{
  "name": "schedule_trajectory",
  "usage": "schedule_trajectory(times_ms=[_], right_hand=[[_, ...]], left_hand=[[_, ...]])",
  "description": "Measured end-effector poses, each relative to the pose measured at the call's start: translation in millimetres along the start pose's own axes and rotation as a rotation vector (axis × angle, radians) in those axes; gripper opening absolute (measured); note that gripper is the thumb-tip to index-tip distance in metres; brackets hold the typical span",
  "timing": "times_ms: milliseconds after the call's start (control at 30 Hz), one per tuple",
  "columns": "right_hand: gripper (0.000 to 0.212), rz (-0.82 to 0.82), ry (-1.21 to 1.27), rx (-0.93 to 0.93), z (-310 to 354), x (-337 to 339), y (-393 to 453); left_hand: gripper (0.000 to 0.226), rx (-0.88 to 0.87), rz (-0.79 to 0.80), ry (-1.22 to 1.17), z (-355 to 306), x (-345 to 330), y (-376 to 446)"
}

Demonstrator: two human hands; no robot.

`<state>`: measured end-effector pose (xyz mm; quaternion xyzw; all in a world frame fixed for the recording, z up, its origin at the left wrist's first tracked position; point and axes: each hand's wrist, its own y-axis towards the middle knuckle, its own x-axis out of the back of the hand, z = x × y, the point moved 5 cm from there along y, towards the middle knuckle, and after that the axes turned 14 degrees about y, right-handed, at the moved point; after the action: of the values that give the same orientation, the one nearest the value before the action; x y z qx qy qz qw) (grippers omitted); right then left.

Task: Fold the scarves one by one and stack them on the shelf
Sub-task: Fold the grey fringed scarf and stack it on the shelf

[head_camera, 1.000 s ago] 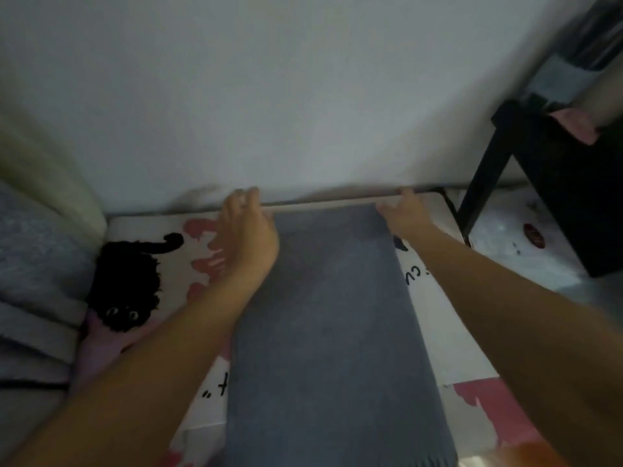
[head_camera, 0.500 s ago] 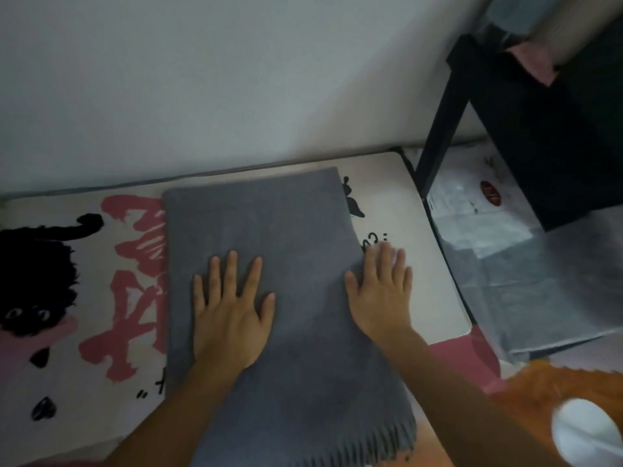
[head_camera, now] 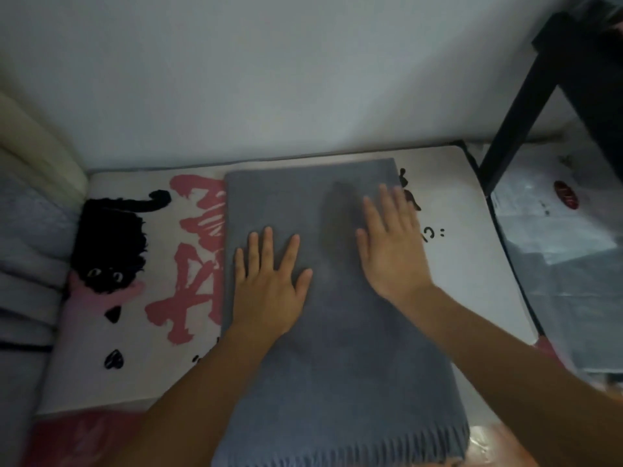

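Both the left hand (head_camera: 269, 284) and the right hand (head_camera: 391, 244) lie spread flat on the grey scarf (head_camera: 337, 348). The scarf covers a white mat (head_camera: 472, 264) whose pink brush lettering (head_camera: 192, 264) cannot be read.

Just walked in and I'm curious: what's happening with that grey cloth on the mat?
A person is flattening a grey scarf laid out on a cat-print mat by the wall. The left hand lies flat on the cloth with fingers spread; the right hand is open over its right edge, slightly blurred. The fringed end lies nearest the person. No shelf stack is visible.
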<state>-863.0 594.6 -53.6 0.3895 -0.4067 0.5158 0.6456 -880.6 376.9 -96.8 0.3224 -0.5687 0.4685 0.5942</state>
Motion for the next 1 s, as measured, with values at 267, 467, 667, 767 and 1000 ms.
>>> schedule_trajectory(times_ms=[267,467,667,767,1000], right_hand=[[0.061,0.254,-0.031,0.024,16.0,-45.5,-60.4],[0.051,0.111,0.109,-0.031,42.3,-11.4,-103.4],[0.065,0.254,0.009,-0.155,-17.2,-14.0,-220.6],[0.066,0.270,0.021,-0.226,-48.7,-0.8,-221.9],[0.053,0.104,0.262,-0.217,-51.9,42.2,-158.6]], left_hand=[[0.064,0.022,-0.098,-0.055,-40.3,27.0,-71.9],[0.066,-0.026,0.062,-0.034,-77.2,-8.5,-162.8],[0.067,0.144,0.081,-0.028,-1.5,-28.4,-190.3],[0.072,0.199,0.157,-0.049,39.8,-39.7,-214.8],[0.080,0.248,0.066,-0.233,37.3,13.7,-168.7]])
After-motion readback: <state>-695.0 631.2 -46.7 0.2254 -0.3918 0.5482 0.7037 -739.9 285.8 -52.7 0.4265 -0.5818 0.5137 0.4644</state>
